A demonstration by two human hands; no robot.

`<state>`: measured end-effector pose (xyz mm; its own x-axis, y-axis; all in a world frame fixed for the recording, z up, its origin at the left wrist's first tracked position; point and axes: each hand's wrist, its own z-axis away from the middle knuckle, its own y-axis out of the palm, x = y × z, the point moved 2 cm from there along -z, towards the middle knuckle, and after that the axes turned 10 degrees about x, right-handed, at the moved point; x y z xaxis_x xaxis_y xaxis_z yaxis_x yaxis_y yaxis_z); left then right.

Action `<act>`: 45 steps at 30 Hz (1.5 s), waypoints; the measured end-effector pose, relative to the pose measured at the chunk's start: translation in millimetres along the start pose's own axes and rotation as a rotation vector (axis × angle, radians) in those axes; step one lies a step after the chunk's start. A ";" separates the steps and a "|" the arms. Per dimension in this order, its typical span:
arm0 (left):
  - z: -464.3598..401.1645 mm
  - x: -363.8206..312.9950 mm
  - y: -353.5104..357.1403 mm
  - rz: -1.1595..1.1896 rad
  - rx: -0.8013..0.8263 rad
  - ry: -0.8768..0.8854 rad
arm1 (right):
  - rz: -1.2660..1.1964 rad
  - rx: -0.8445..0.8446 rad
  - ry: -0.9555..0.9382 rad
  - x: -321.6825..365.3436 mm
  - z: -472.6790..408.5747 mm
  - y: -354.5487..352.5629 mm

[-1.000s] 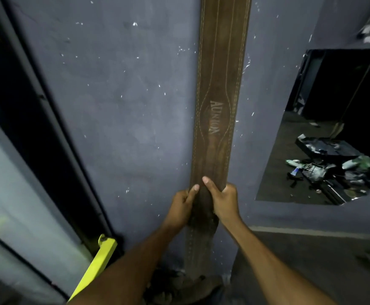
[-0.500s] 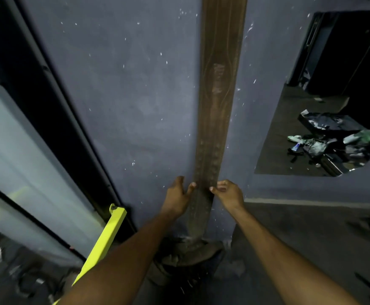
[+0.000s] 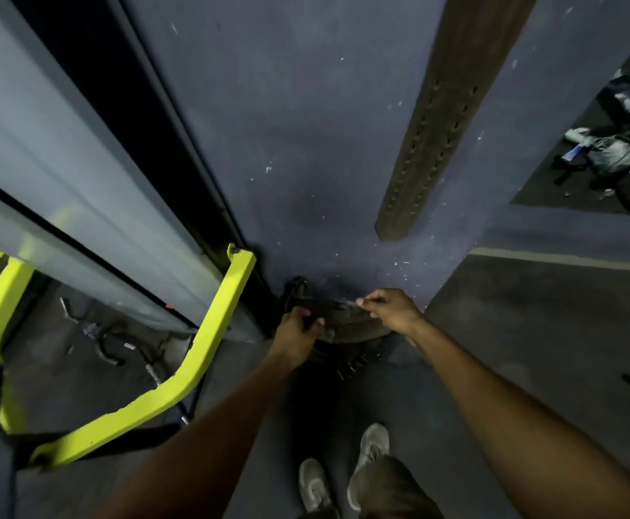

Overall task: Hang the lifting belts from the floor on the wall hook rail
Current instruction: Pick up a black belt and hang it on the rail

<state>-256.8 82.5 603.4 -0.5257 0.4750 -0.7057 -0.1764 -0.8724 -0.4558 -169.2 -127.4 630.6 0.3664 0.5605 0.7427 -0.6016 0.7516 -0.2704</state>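
Observation:
A long brown leather belt [image 3: 441, 118] hangs flat against the blue-grey wall, its holed tip ending above the floor. At the foot of the wall lies a dark heap of lifting belts [image 3: 347, 324]. My left hand [image 3: 296, 333] grips the left side of the top belt in the heap. My right hand [image 3: 390, 310] pinches its upper right edge. The hook rail is out of view above.
A yellow-green machine frame [image 3: 208, 354] stands left of the heap, with metal cable handles [image 3: 118, 346] on the floor behind it. A wall mirror [image 3: 605, 144] at right reflects clutter. My shoes [image 3: 343, 470] stand on the dark floor below.
Both hands let go of the hanging brown belt and dropped to the heap on the floor, taking hold of a belt there. The view tilted downward.

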 end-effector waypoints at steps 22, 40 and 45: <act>-270.0 150.7 -0.1 0.103 0.011 -0.303 | -0.112 0.227 0.184 -88.7 -316.4 81.1; -491.7 330.2 60.1 0.452 -0.041 -0.393 | -0.315 0.186 0.022 -207.5 -572.8 239.9; -449.6 303.2 78.8 0.262 -0.006 -0.287 | -0.507 0.072 0.238 -213.4 -517.0 213.3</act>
<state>-55.9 209.6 109.6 -0.7642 0.1842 -0.6182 -0.0012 -0.9588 -0.2841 -8.7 93.1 97.7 0.7670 0.2044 0.6082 -0.3524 0.9264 0.1329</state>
